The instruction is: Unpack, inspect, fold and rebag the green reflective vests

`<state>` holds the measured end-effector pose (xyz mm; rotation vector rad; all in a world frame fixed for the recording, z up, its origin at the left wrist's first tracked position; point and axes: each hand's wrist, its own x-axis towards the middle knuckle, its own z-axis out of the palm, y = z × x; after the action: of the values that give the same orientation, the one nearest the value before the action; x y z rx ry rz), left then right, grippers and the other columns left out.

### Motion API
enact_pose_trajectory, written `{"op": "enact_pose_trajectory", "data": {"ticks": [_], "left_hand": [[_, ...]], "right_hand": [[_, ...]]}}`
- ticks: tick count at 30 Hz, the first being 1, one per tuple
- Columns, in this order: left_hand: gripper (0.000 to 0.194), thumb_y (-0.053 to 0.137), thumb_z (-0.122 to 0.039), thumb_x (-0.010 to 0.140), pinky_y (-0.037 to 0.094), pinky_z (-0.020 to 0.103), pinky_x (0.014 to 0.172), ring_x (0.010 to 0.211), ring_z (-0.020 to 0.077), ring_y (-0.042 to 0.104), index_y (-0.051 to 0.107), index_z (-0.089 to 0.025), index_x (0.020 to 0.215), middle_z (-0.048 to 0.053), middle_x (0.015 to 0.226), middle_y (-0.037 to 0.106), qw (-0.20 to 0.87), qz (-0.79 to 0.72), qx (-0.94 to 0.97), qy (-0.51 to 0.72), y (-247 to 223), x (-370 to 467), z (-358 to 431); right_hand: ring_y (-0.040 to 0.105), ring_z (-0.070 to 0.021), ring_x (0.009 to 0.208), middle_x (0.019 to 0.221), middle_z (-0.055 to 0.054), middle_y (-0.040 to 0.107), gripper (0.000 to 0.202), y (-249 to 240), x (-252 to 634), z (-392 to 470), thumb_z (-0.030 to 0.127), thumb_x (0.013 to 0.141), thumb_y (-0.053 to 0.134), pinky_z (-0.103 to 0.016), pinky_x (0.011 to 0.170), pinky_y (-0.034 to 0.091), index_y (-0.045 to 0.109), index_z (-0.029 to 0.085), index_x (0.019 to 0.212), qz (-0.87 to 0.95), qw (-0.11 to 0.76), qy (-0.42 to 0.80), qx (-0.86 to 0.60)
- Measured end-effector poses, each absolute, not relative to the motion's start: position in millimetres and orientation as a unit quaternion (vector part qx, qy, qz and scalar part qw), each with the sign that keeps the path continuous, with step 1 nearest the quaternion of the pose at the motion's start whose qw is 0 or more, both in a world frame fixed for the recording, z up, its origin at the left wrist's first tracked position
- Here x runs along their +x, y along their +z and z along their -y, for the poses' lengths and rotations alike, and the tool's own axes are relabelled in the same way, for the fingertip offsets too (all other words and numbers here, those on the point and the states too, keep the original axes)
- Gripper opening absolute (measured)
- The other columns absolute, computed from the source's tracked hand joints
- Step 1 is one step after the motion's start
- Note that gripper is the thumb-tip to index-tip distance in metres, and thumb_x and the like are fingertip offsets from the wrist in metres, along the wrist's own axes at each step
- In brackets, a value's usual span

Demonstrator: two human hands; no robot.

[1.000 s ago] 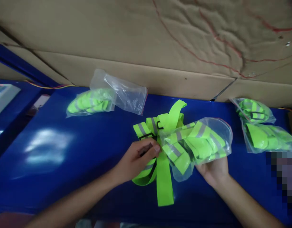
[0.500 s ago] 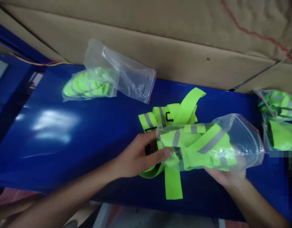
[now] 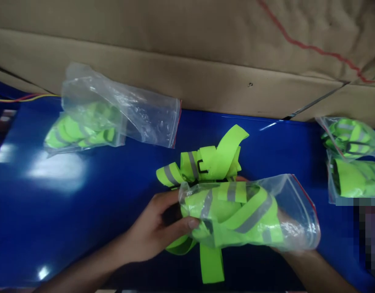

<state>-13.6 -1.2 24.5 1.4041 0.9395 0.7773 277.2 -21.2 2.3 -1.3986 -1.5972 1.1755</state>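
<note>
A clear zip bag [image 3: 236, 215] with folded neon-yellow straps and grey reflective bands inside hangs level between my hands. My left hand [image 3: 165, 228] grips its left end, thumb in front and fingers behind. My right hand [image 3: 286, 230] is behind and under the bag's right part, seen dimly through the plastic; its fingers are mostly hidden, with a fingertip showing above the bag. Behind and below the bag, loose neon straps [image 3: 219, 156] with black buckles lie on the blue table, one strap end sticking out towards me.
At the back left, a bagged strap bundle [image 3: 80, 130] lies partly under a flat, clear bag [image 3: 144, 114]. Two more filled bags [image 3: 352, 138] sit at the right edge. Brown cardboard [image 3: 205, 77] lines the back of the blue table [image 3: 98, 195].
The view has shifted, so the table items sit lower and mostly farther left. My right hand has reached farther behind the bag, a fingertip now showing above it.
</note>
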Motion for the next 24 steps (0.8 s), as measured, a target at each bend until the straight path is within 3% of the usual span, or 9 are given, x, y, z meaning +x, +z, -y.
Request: {"op": "enact_pose_trajectory", "data": {"ticks": [3,5,7,11,18,24], "left_hand": [[0.021,0.080,-0.025,0.087,0.057,0.017,0.071,0.080,0.0142,0.073,0.077,-0.025,0.108,-0.001,0.094,0.080,0.579,-0.429,0.582,0.377,30,-16,8],[0.023,0.081,-0.025,0.085,0.057,0.017,0.070,0.080,0.0148,0.074,0.078,-0.026,0.108,-0.001,0.098,0.081,0.557,-0.456,0.566,0.403,35,-17,11],[0.024,0.082,-0.025,0.084,0.059,0.019,0.071,0.083,0.0167,0.075,0.079,-0.025,0.108,0.000,0.100,0.081,0.536,-0.474,0.558,0.419,38,-17,12],[0.027,0.082,-0.030,0.084,0.061,0.025,0.070,0.082,0.0202,0.075,0.080,-0.023,0.109,0.003,0.097,0.080,0.527,-0.492,0.560,0.408,35,-19,11],[0.019,0.081,-0.032,0.085,0.054,0.021,0.062,0.068,0.0150,0.067,0.079,-0.016,0.095,0.004,0.078,0.075,0.539,-0.487,0.577,0.375,16,-20,11],[0.025,0.079,-0.027,0.089,0.056,0.017,0.075,0.085,0.0130,0.071,0.078,-0.025,0.114,0.001,0.099,0.078,0.597,-0.423,0.542,0.413,29,-17,10]], "right_hand": [[0.073,-0.0211,0.081,0.112,-0.006,0.074,0.049,15,273,25,0.051,0.098,0.064,-0.036,0.069,0.063,0.059,0.038,0.144,0.523,0.397,0.570,-0.494],[0.071,-0.0201,0.080,0.114,-0.003,0.074,0.048,20,273,25,0.048,0.085,0.080,-0.032,0.064,0.060,0.066,0.041,0.131,0.445,0.472,0.590,-0.480],[0.068,-0.0169,0.078,0.106,0.000,0.072,0.038,21,276,24,0.044,0.079,0.086,-0.025,0.062,0.055,0.071,0.037,0.113,0.420,0.522,0.569,-0.477],[0.063,-0.0158,0.077,0.094,-0.001,0.068,0.032,6,285,26,0.047,0.086,0.080,-0.024,0.065,0.052,0.069,0.030,0.111,0.451,0.480,0.582,-0.477],[0.064,-0.0157,0.079,0.102,-0.002,0.070,0.040,-21,290,35,0.046,0.085,0.081,-0.023,0.067,0.054,0.067,0.034,0.121,0.417,0.458,0.599,-0.508],[0.068,-0.0142,0.080,0.095,0.001,0.071,0.039,-4,286,18,0.040,0.077,0.089,-0.021,0.071,0.056,0.072,0.032,0.112,0.428,0.491,0.573,-0.497]]}}
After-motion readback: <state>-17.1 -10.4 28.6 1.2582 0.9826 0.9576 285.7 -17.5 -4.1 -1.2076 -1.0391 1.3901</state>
